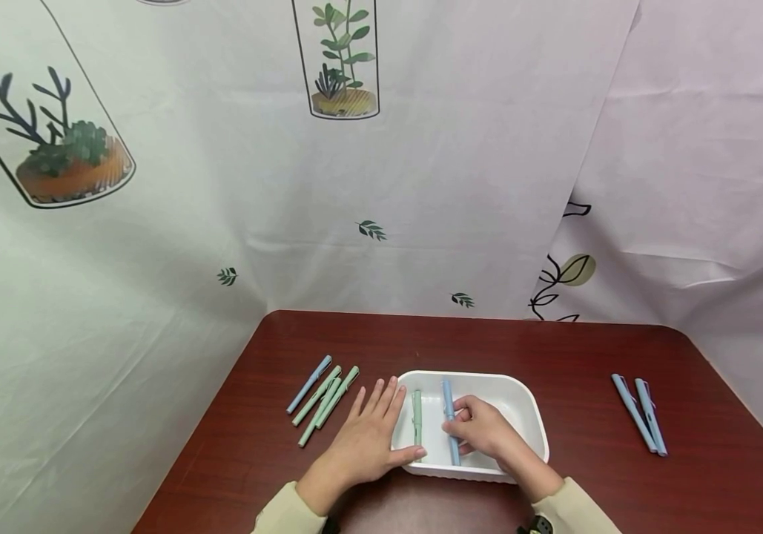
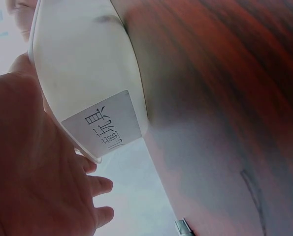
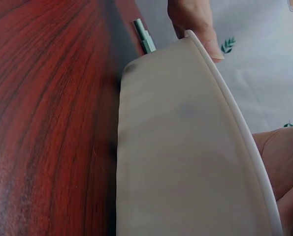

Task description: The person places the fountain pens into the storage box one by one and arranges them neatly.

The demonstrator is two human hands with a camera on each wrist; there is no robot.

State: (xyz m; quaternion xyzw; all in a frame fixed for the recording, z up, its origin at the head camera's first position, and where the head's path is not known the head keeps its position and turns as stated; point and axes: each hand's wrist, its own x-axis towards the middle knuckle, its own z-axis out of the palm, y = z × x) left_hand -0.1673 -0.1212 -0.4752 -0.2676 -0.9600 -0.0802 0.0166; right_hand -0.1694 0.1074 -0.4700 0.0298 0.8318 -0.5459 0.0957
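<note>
A white plastic tray (image 1: 503, 404) lies on the table in the head view. My left hand (image 1: 369, 441) rests on its left rim, fingers straight and thumb across the near corner. Inside the tray, a light green pen (image 1: 417, 415) lies beside that hand. To its right, my right hand (image 1: 484, 429) pinches a light blue pen (image 1: 448, 397) between thumb and fingers, over the tray's floor. Whether this pen touches the floor is hard to tell. Both wrist views mostly show the tray's outer wall (image 3: 176, 137), which hides the pens inside; a printed label (image 2: 104, 123) appears in the left one.
Left of the tray, several green pens (image 1: 348, 393) lie close together with one blue pen (image 1: 309, 384). Two more blue pens (image 1: 635, 415) lie at the table's right. A patterned cloth (image 1: 448, 185) hangs behind the dark red table (image 1: 581, 371).
</note>
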